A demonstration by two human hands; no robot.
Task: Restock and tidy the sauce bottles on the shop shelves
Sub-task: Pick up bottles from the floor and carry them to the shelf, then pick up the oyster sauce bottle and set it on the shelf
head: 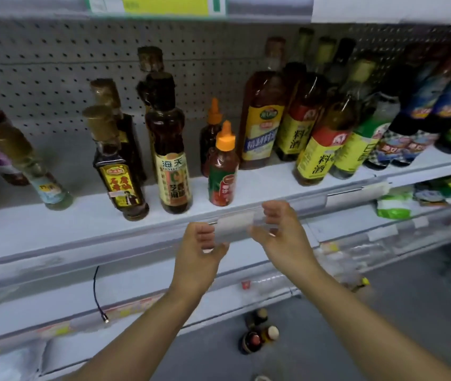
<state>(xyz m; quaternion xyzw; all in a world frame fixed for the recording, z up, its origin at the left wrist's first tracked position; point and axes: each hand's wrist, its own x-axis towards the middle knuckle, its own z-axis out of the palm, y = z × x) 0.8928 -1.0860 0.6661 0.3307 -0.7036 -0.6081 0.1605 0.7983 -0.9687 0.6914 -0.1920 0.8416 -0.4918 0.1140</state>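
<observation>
Sauce bottles stand in rows on the white shelf point(81, 224). Nearest the front are a dark square bottle with a gold cap point(121, 171), a brown bottle with a green and yellow label point(173, 166) and a red chili sauce bottle with an orange cap point(223, 171). At the shelf's front edge, both hands pinch a clear plastic price tag holder point(235, 228). My left hand point(201, 248) grips its left end. My right hand point(279, 232) grips its right end.
Taller yellow-label bottles point(318, 149) and dark bottles point(411, 133) fill the shelf's right side. A jar-like bottle point(18, 158) leans at the left. Several small bottles point(258, 334) stand on the grey floor below. A thin black cable point(98, 292) hangs on the lower shelf rail.
</observation>
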